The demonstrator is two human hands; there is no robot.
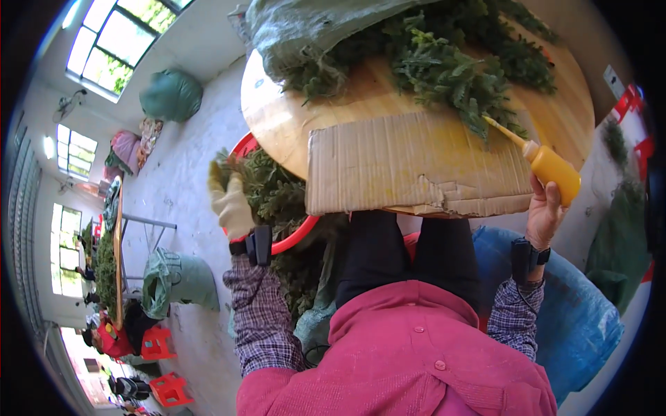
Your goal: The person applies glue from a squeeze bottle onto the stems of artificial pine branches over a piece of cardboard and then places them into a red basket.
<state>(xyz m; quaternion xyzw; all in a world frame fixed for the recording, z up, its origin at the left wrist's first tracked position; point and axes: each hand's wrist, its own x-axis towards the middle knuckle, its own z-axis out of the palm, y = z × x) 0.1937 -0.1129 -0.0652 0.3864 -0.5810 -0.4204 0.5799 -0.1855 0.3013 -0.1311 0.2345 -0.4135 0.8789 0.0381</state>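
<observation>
My right hand point(543, 216), bare, is wrapped round the lower part of a yellow squeeze bottle point(557, 175). The bottle tilts so that its long thin nozzle points up and left, over the cardboard and close to green artificial fir sprigs point(454, 76). My left hand point(232, 208) wears a cream glove with yellowed fingertips. Its fingers stretch upward with the thumb apart, at the left rim of a red basin point(297, 234). Artificial fir branches point(270, 180) fill the basin beside the glove. A corrugated cardboard sheet point(395, 163), smeared yellow, lies on the table's near edge.
A round wooden table point(576, 104) stands before me, with a translucent green sack point(305, 35) spilling fir sprigs at its far side. Blue plastic sheeting point(576, 312) lies at my right. Further left are a green bag point(182, 277), red stools point(170, 390) and another worktable point(118, 243) with people.
</observation>
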